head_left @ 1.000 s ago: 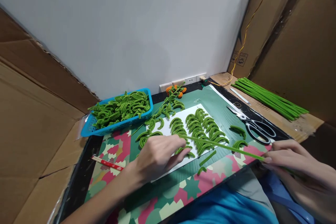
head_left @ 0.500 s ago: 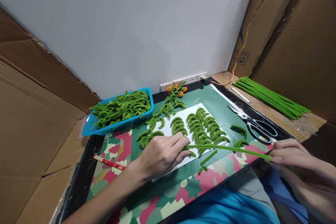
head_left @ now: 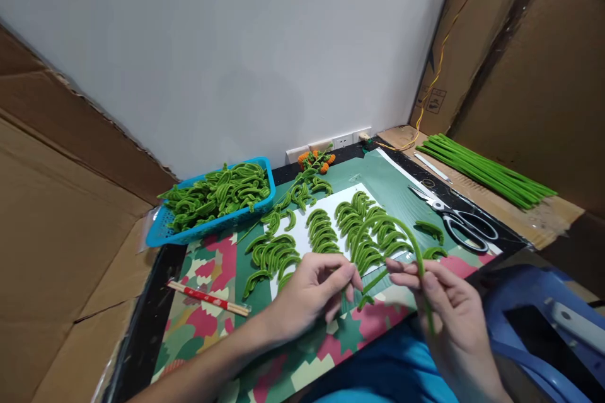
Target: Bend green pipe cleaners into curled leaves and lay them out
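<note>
A long green pipe cleaner (head_left: pixel 388 219) arches upward between my two hands. My left hand (head_left: pixel 324 283) pinches one end of it above the mat. Farther along, my right hand (head_left: pixel 447 302) grips it between thumb and fingers, and its tail hangs below. Under the arch lies a white sheet (head_left: pixel 326 201) with rows of curved green pipe-cleaner pieces (head_left: pixel 321 231). A short straight green piece (head_left: pixel 375 281) and a small bent one (head_left: pixel 365 302) rest on the mat just past my fingers.
A blue basket (head_left: pixel 212 227) heaped with green pieces stands at the left. Scissors (head_left: pixel 454 217) lie open-bladed at right, below a bundle of straight green pipe cleaners (head_left: pixel 486 170). Chopsticks (head_left: pixel 208 298) in a red wrapper lie at left. An orange-flowered stem (head_left: pixel 316 164) is at the back.
My right hand has moved left, toward my left hand, and the pipe cleaner has gone from nearly straight to a raised arch. My left hand has shifted slightly right and down.
</note>
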Demonstrator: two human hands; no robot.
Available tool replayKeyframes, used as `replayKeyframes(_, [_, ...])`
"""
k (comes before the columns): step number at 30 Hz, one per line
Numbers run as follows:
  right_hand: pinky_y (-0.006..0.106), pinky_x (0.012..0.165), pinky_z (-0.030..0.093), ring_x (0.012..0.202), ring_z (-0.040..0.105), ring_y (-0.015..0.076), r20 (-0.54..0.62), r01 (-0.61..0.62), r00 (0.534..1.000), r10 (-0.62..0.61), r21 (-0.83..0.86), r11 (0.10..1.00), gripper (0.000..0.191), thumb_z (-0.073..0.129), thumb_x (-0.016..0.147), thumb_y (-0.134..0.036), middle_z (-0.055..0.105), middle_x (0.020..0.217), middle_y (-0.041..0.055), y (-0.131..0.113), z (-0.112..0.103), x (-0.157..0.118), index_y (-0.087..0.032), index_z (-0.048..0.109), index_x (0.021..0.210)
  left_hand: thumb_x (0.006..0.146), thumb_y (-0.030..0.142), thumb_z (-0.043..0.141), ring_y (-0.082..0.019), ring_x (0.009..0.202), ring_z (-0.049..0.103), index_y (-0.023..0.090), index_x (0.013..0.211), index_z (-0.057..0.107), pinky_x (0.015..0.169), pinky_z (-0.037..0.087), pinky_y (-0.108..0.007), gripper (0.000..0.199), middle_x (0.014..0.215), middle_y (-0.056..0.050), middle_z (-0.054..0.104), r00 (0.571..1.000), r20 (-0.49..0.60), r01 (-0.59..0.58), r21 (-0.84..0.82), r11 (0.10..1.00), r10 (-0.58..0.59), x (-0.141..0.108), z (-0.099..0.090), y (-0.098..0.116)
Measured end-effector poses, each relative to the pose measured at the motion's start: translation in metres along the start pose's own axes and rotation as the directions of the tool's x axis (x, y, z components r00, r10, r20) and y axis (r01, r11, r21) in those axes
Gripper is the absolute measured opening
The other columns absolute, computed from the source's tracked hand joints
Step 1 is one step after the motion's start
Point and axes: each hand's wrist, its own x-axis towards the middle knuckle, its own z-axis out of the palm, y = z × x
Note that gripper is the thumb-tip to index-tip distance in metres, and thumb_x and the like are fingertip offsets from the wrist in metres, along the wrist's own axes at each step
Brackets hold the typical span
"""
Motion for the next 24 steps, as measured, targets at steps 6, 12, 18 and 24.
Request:
replayKeyframes(6, [0.054,0.128,0.047,0.152,0.061,0.0338,0.280,-0.241,0.945,0.171,0.237,0.941,0.022,0.092,0.088,-0.049,0.072,0.154,0.0103,0.005,0.016,-0.009,-0.028,0.085,0.088,0.101,0.069,0.068,-0.009,0.042,0.061,0.011,0.090,0.072,0.037,0.042,-0.015,0.059,0.069,-0.007,0.074,0.977,0.179,0.148,-0.196,0.969,-0.113,0.003,0.021,-0.019])
replayKeyframes(12, [0.055,0.116,0.057,0.131,0.074,0.0342,0.253,-0.257,0.949,0.186,0.284,0.924,0.014,0.094,0.088,-0.038,0.072,0.149,0.0094,0.010,0.024,0.001,-0.027,0.086,0.089,0.101,0.066,0.072,-0.015,0.053,0.075,0.013,0.089,0.069,0.040,0.050,-0.015,0.054,0.078,-0.009,0.079,0.967,0.245,0.159,-0.358,0.920,-0.072,0.004,0.027,-0.026])
replayKeyframes(18, [0.047,0.109,0.062,0.107,0.081,0.0269,0.186,-0.124,0.978,0.097,0.140,0.982,0.014,0.096,0.086,-0.037,0.075,0.119,0.0076,0.008,0.022,0.011,-0.026,0.089,0.090,0.103,0.061,0.073,-0.013,0.049,0.073,0.012,0.098,0.073,0.037,0.046,-0.015,0.050,0.086,-0.012,0.083,0.948,0.314,0.187,-0.402,0.896,-0.057,0.004,0.028,-0.025])
replayKeyframes(24, [0.032,0.091,0.067,0.097,0.080,0.0192,0.132,-0.050,0.991,0.034,0.116,0.992,0.012,0.097,0.084,-0.036,0.075,0.117,0.0071,0.007,0.018,0.015,-0.027,0.090,0.089,0.103,0.057,0.075,-0.016,0.059,0.079,0.010,0.108,0.078,0.040,0.050,-0.016,0.047,0.098,-0.018,0.086,0.924,0.378,0.218,-0.407,0.887,-0.054,0.005,0.028,-0.023])
